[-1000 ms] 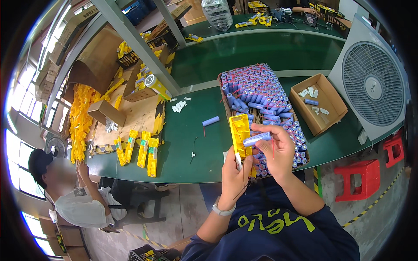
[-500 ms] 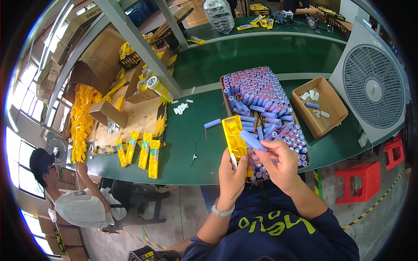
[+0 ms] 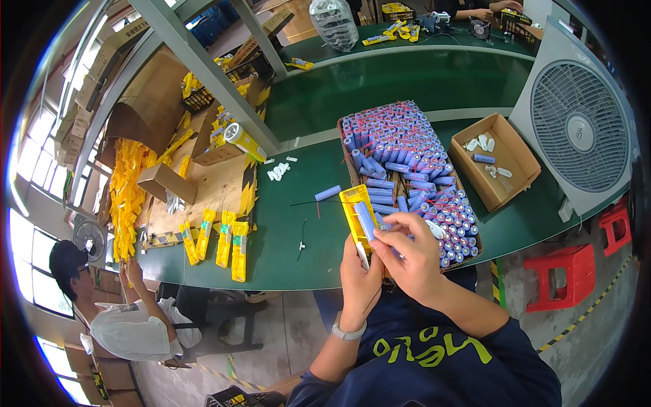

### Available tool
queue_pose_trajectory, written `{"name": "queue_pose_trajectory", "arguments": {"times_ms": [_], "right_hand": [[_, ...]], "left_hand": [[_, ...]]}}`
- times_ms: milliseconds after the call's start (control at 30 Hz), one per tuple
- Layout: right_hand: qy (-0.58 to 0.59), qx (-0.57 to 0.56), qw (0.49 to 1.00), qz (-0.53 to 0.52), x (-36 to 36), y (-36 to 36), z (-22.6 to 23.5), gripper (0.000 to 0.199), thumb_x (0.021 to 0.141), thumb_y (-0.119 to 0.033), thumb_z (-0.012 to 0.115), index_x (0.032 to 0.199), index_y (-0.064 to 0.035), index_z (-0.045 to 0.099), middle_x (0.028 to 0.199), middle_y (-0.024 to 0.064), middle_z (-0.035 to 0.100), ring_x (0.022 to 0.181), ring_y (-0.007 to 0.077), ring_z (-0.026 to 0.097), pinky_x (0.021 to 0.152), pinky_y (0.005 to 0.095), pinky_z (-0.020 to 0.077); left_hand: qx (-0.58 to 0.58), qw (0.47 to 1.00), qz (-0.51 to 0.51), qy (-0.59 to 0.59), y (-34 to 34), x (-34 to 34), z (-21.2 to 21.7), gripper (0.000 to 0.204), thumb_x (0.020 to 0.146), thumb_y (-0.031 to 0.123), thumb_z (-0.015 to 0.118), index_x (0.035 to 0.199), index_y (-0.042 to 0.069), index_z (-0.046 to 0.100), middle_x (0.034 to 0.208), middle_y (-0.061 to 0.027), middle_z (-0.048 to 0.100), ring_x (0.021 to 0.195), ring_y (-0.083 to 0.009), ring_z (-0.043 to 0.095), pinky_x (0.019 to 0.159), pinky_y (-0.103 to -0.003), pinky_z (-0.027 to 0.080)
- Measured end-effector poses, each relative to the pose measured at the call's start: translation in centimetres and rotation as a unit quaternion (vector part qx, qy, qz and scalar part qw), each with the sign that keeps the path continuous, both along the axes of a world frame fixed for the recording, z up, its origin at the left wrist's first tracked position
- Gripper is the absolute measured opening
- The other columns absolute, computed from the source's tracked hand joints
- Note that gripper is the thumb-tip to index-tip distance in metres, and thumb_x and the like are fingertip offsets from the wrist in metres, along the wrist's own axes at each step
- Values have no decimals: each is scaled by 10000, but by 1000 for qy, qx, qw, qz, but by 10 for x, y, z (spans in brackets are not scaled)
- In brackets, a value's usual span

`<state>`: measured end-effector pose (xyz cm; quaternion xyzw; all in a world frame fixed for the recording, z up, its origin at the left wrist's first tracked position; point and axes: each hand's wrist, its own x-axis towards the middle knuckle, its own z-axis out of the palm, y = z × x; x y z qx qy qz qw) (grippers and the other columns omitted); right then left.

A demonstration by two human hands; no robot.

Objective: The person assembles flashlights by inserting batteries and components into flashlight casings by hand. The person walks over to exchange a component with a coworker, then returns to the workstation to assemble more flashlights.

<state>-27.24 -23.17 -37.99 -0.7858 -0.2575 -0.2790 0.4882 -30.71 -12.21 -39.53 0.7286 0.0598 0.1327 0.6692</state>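
Note:
A yellow plastic casing [image 3: 348, 198] stands tilted above the table's near edge, gripped by my left hand [image 3: 360, 279] around its lower end. Along the open trough of the casing lies a blue cylindrical battery cell [image 3: 365, 220]. The fingers of my right hand [image 3: 415, 256] are closed on the lower part of this cell; they hide its near end. A thin black wire sticks out leftward by the casing's top. Just behind my hands, blue battery cells [image 3: 390, 129] with red wires fill a shallow cardboard tray. One loose cell [image 3: 327, 193] lies left of the casing.
Right of the tray sits a cardboard box [image 3: 507, 192] with white pieces and one cell. A large fan [image 3: 576, 115] stands beyond it. Several yellow casings [image 3: 239, 254] lie at the left. A person [image 3: 135, 319] works there. Red stools [image 3: 563, 275] stand on the floor.
The cell in my right hand has gone from slanting beside the casing to lying lengthwise in its trough. My right hand has shifted left, and the black wire now points left.

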Motion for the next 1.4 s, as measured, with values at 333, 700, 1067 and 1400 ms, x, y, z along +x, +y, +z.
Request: {"name": "queue_pose_trajectory", "arguments": {"times_ms": [333, 700, 1067, 1400], "right_hand": [[534, 264, 754, 279, 9, -30, 11, 418, 886, -51, 671, 1272, 52, 548, 1151, 118, 657, 1003, 146, 629, 841, 279, 521], [409, 162, 869, 227, -6, -48, 6, 424, 868, -190, 716, 1228, -3, 592, 1108, 124, 681, 968, 177, 665, 841, 311, 511], [187, 68, 968, 154, -9, -85, 17, 452, 848, -158, 700, 1240, 3, 543, 1132, 153, 618, 996, 311, 631, 826, 370, 521], [135, 17, 967, -215, 48, -229, -25, 121, 834, 6, 663, 953, 21, 682, 834, 105, 656, 731, 182, 641, 665, 276, 502]], "left_hand": [[127, 991, -10, 34, -7, -18, 9, 338, 905, 44, 577, 1227, -31, 506, 977, -88, 609, 837, -143, 598, 740, -280, 489], [-118, 980, -162, 6, 2, -17, 4, 531, 840, 202, 661, 1255, -50, 445, 1114, -114, 562, 1004, -168, 565, 873, -310, 470], [-248, 968, -43, -17, -10, 4, 4, 343, 1035, 308, 427, 1171, -4, 465, 921, -143, 609, 753, -244, 635, 655, -362, 548], [-355, 931, 59, 67, 75, 25, -40, 328, 1006, 384, 483, 1072, 66, 527, 898, -62, 583, 693, -155, 599, 547, -301, 532]]}}
